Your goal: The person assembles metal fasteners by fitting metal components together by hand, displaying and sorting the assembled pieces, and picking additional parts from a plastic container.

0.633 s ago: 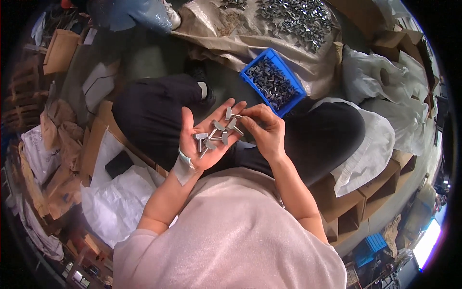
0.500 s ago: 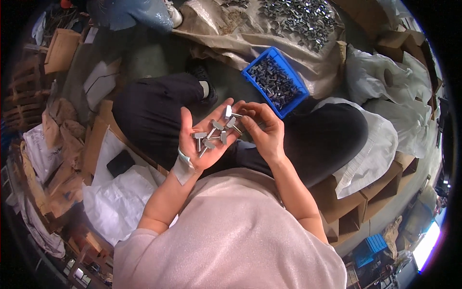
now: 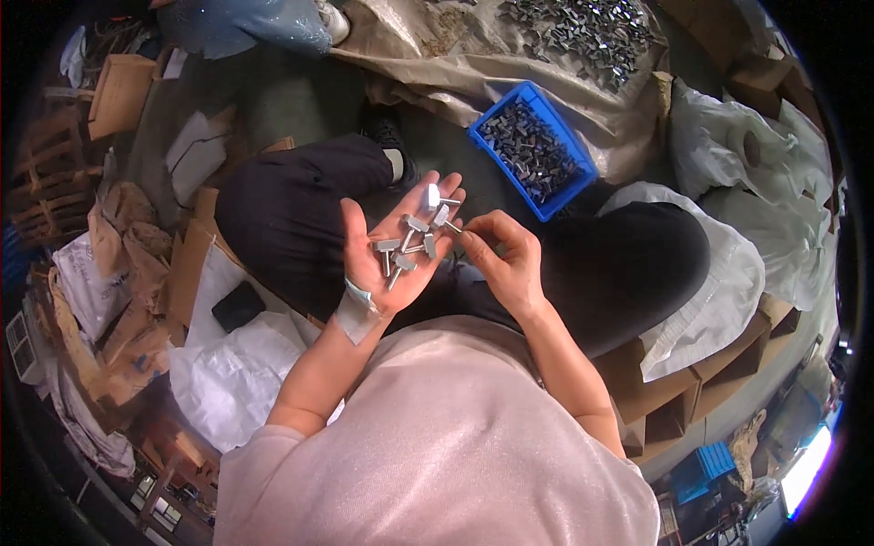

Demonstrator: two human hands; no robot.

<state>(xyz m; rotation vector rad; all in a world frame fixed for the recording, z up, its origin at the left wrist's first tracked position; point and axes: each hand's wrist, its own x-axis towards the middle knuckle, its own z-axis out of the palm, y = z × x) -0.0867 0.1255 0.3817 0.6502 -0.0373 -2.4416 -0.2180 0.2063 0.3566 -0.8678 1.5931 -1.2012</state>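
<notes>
My left hand [image 3: 368, 266] is palm up with its fingers stretched out, and several silver T-bolts [image 3: 430, 244] lie across its palm and fingers. Each has a blocky metal head on a thin shank. A pale patch or bandage [image 3: 356, 312] covers the left wrist. From the right, my right hand [image 3: 513, 266] pinches the shank end of one T-bolt [image 3: 441, 216] between thumb and forefinger. That bolt's head still rests over the left fingers. Another T-bolt [image 3: 431, 197] lies nearer the left fingertips.
Beyond my crossed legs stands a blue bin [image 3: 557, 202] full of metal pieces. A tan sheet [image 3: 414, 68] behind it carries a loose heap of metal parts [image 3: 605, 36]. Cardboard boxes [image 3: 655, 400] and white sacks [image 3: 742, 155] lie to the right; white plastic [image 3: 228, 373] to the left.
My right hand has drawn back slightly from the left fingers and down to a different T-bolt's shank. The bolt near the left fingertips is now more exposed. The view has shifted slightly.
</notes>
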